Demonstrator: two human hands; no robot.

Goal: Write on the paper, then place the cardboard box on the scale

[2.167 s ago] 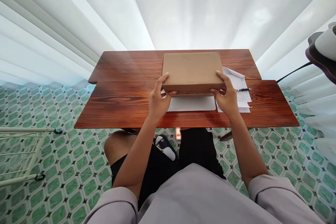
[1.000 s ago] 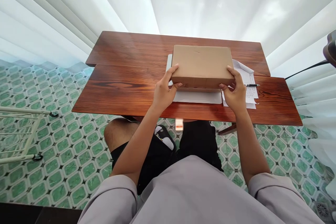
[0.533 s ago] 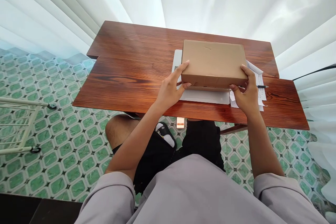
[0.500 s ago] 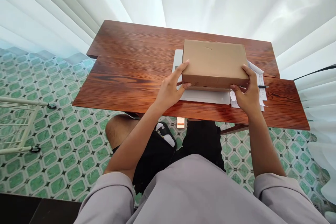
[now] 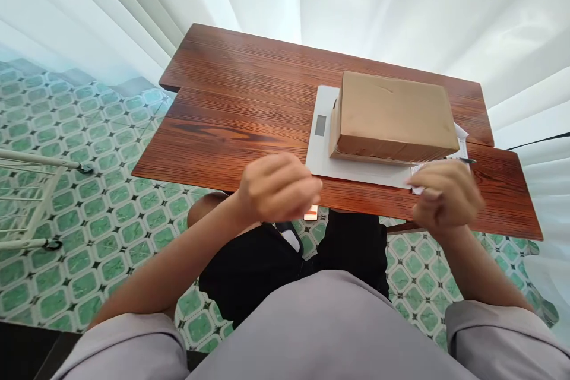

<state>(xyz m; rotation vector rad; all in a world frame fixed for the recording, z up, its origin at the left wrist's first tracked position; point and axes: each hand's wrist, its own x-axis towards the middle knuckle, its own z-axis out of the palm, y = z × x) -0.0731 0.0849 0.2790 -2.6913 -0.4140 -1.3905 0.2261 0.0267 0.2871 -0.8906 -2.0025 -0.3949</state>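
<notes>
A plain brown cardboard box [image 5: 394, 110] lies flat on a white scale [image 5: 321, 151], whose small grey display shows to the left of the box. The scale rests on a red-brown wooden table [image 5: 240, 113]. My left hand [image 5: 278, 187] hovers over the table's near edge, left of the scale and clear of the box. My right hand [image 5: 445, 193] hovers at the near edge below the box's right corner, also apart from it. Both hands look loosely curled but are smeared by motion, and I see nothing in them.
Printed papers [image 5: 461, 132] and a pen [image 5: 465, 160] lie under the box's right side. White curtains hang behind the table. A white wire rack [image 5: 27, 202] stands on the green tiled floor at left. My knees are under the table.
Both hands have let go of the box and drawn back toward me. The box now rests on the scale by itself. The camera has swung left.
</notes>
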